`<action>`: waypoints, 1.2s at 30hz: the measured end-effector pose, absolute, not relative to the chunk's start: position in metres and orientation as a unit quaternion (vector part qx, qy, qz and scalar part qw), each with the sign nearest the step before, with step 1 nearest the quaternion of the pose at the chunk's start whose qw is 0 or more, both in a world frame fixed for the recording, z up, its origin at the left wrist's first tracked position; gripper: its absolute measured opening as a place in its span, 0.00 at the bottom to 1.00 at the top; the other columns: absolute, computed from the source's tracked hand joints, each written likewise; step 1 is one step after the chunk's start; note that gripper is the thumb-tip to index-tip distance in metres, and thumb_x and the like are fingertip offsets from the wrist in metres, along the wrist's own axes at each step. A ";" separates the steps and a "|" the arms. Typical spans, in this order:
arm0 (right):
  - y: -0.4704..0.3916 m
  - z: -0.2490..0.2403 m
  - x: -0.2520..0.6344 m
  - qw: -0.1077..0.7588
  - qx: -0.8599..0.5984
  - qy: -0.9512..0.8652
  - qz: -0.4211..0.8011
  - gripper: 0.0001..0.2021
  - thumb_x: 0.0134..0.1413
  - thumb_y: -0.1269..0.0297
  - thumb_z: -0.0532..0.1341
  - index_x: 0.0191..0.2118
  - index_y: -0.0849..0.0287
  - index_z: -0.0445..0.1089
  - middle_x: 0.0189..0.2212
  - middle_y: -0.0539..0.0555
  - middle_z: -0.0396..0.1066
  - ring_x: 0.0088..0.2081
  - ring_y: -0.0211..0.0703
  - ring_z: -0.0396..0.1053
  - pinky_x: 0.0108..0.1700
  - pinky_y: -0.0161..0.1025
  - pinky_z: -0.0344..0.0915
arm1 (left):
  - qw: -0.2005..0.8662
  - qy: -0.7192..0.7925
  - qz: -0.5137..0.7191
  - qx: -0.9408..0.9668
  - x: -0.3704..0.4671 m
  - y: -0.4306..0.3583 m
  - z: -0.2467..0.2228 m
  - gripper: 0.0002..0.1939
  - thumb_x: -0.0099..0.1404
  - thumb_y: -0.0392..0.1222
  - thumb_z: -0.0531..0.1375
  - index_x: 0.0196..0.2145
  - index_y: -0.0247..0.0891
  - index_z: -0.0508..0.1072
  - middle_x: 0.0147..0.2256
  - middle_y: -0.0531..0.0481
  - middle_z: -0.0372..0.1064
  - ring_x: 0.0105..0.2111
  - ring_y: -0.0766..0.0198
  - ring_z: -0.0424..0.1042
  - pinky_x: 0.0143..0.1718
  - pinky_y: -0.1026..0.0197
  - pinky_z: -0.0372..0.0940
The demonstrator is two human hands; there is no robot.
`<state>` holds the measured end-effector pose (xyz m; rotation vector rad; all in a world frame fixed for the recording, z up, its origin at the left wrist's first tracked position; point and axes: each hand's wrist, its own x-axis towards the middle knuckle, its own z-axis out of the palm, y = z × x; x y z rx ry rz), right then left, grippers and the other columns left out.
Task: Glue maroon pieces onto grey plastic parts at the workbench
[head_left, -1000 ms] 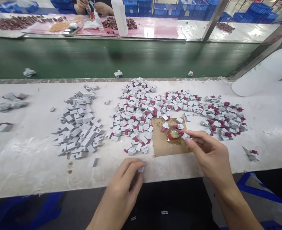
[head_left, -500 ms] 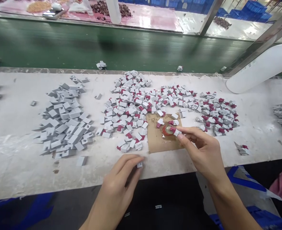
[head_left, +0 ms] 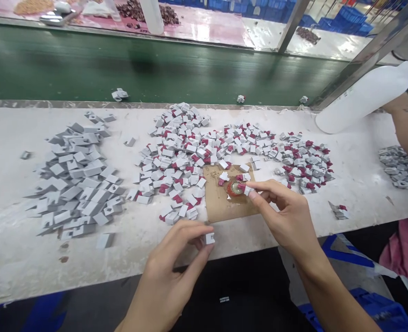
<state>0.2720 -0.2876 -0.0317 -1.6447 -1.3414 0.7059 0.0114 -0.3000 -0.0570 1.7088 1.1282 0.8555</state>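
Observation:
Near the table's front edge, my left hand point(head_left: 176, 258) pinches a small grey plastic housing point(head_left: 209, 238) between thumb and fingertips, its notched end facing right. My right hand point(head_left: 283, 212) is closed on a small white-and-maroon plastic part point(head_left: 247, 189). The maroon end is over a small round dish point(head_left: 234, 187) with a red rim; whether it touches the contents I cannot tell. The dish sits on a stained piece of brown cardboard point(head_left: 221, 210). Two more white-and-maroon parts lie by the dish, one of them a white piece point(head_left: 224, 176) on the cardboard.
Loose grey housings form a heap point(head_left: 82, 180) on the left. White-and-maroon parts are piled point(head_left: 179, 147) behind the cardboard and to the right point(head_left: 308, 161). A white plastic bottle point(head_left: 363, 99) leans at the right, near another person's arm point(head_left: 406, 124). A green conveyor belt point(head_left: 190, 69) runs behind.
The view has shifted, so the table things appear further left. My left hand has brought the grey housing up, showing more of it. My right hand keeps its part at the dish.

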 end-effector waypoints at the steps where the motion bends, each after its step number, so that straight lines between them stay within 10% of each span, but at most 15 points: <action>1: -0.287 -0.031 0.272 0.435 -0.662 -0.540 0.285 0.09 0.73 0.62 0.69 0.49 0.52 0.89 0.39 0.52 0.86 0.34 0.43 0.75 0.37 0.42 0.74 | 0.453 0.454 0.351 0.683 0.014 -0.299 -0.056 0.12 0.81 0.39 0.67 0.55 0.56 0.83 0.50 0.52 0.81 0.46 0.60 0.84 0.46 0.63 0.81; 21: -0.296 -0.030 0.276 0.576 -0.515 -0.335 0.539 0.12 0.64 0.51 0.81 0.48 0.46 0.88 0.45 0.52 0.91 0.50 0.56 0.90 0.63 0.59 0.84 | 0.681 0.372 0.409 0.479 0.087 -0.246 -0.031 0.09 0.78 0.45 0.72 0.51 0.40 0.84 0.51 0.45 0.88 0.52 0.52 0.89 0.56 0.53 0.85; 36: -0.299 -0.028 0.277 0.555 -0.545 -0.416 0.472 0.05 0.70 0.60 0.77 0.48 0.43 0.91 0.48 0.52 0.90 0.51 0.51 0.90 0.55 0.45 0.87 | 0.663 0.363 0.392 0.524 0.088 -0.244 -0.034 0.06 0.78 0.44 0.72 0.50 0.43 0.86 0.49 0.47 0.86 0.51 0.53 0.88 0.56 0.53 0.85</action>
